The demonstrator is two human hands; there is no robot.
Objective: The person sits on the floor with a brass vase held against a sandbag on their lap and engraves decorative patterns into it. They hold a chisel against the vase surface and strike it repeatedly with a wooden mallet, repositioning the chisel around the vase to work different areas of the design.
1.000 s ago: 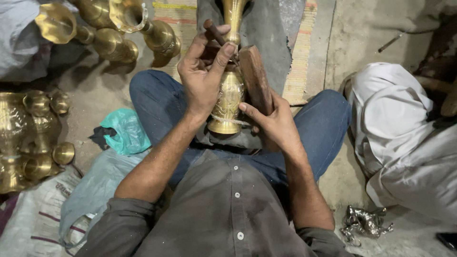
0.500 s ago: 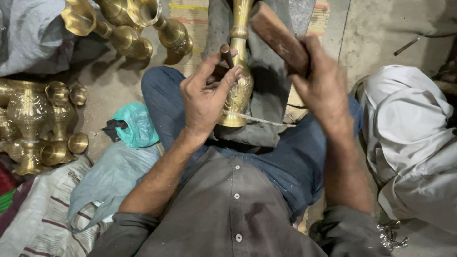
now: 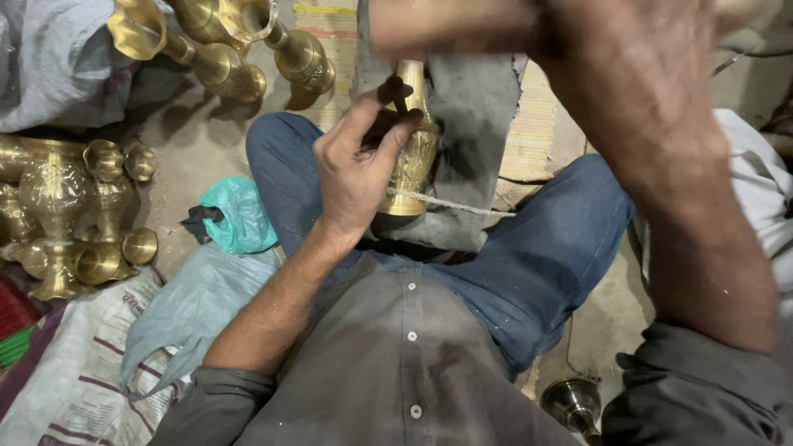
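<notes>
While seated cross-legged, the person's left hand (image 3: 357, 169) clamps one engraved brass vase (image 3: 410, 157) at centre frame, upright between the knees. Right hand (image 3: 636, 74), blurred at upper right, is closed on one wooden block (image 3: 438, 25). Three brass pieces (image 3: 223, 41) lie upper left; a cluster of brass vessels (image 3: 66, 215) stands at left edge, count unclear. One teal bag (image 3: 239, 216) nearby.

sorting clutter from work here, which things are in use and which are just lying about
In use: brass vase gripped by left hand; blurred wooden block raised in right hand.

Lying about: brass vessels, more brass pieces, teal plastic bag, newspaper.
</notes>
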